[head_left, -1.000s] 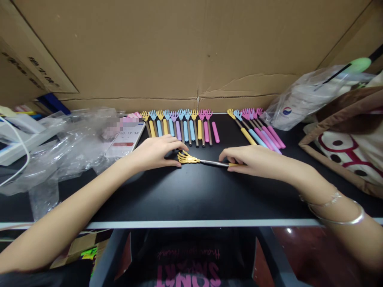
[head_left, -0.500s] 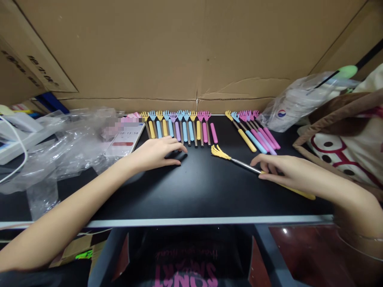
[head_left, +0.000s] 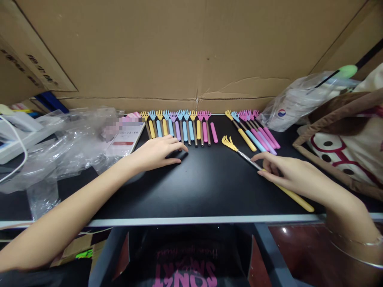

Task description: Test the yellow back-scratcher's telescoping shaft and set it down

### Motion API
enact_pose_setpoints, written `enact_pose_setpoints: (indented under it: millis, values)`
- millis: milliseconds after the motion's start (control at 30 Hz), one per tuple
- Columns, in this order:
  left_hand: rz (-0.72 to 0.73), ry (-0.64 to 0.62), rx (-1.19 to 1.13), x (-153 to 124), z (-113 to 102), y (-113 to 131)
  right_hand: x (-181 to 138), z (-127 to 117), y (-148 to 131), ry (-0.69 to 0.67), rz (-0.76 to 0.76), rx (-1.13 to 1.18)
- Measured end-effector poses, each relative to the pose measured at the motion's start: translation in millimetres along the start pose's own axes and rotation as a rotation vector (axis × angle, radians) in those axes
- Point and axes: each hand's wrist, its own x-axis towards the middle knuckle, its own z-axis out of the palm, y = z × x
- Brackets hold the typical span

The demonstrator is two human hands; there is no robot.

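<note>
A yellow back scratcher (head_left: 247, 160) with a hand-shaped head and metal rod slants across the black table. My right hand (head_left: 279, 169) pinches its rod between thumb and fingers, hiding the joint with the yellow grip. My left hand (head_left: 161, 152) rests on the tabletop with fingers apart and holds nothing. Just beyond it, back scratcher heads on rods and loose coloured handles (head_left: 177, 130) lie in a row against the cardboard. To the right, several whole back scratchers (head_left: 247, 140) in yellow, blue, purple and pink lie side by side.
A phone (head_left: 127, 139) showing a timer lies left of the row, beside crumpled clear plastic bags (head_left: 80, 143). At the right stand a bagged cup (head_left: 290, 107) and a brown-edged cloth bag (head_left: 344, 147). A cardboard wall (head_left: 191, 52) closes off the back. The table's pale edge (head_left: 209, 220) runs along the front.
My right hand has swung the yellow back scratcher: its head moved right and slightly away, and its grip end came nearer the front edge. My left hand has stayed put.
</note>
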Motion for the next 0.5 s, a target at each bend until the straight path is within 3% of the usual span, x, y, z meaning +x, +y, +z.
enact_pose_setpoints:
  millis: [200,500]
  values:
    - [0.022,0.007,0.009,0,2,-2,18,-2,-13,0.049,0.012,-0.092]
    - [0.022,0.009,0.018,0,2,-1,24,-4,-15,-0.018,0.014,-0.071]
